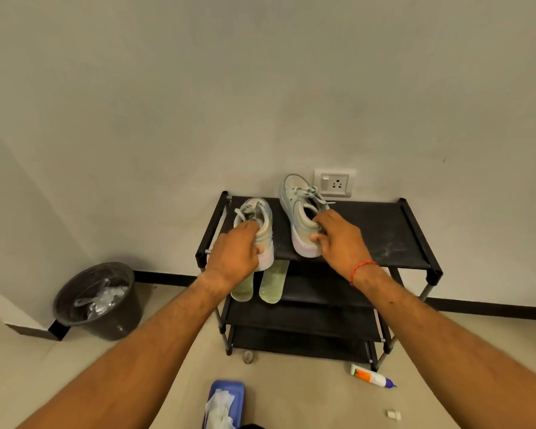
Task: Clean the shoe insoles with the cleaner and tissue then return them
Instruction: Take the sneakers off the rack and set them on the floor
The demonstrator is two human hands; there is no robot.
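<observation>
Bin [112, 323] stood on the floor far left, well apart from the rack, plastic scraps inside. Left grip [235, 252] was curled round the heel of the left shoe [262, 224], thumb on the heel wall, fingers into the opening. That shoe sat at the front left corner of the top shelf [378, 230], heel hanging past the front edge. Just below, the two insoles [271, 283] lay side by side on the second shelf, out of the shoes, near ends sticking past the shelf front. Tissue [218, 407] sat in a blue tray [226, 387] on the floor, bottom centre. Right shoe [294, 209] sat further back, toe toward the wall socket [334, 182]. Right grip [338, 236] clasped its heel the same way, thumb outside, fingers in the collar. Cleaner bottle [370, 376] lay on its side on the floor by the rack's right front leg.

Step looked like shoe handling with the insoles waiting; couldn't tell if they were cleaned. Best done holding each shoe by the heel collar and seating the left one fully on the shelf, so it wouldn't tip onto the insoles. Front edge had no lip, raised bars closed both shelf ends, and the wall blocked the back. Open room lay right of the right shoe and on the floor in front
</observation>
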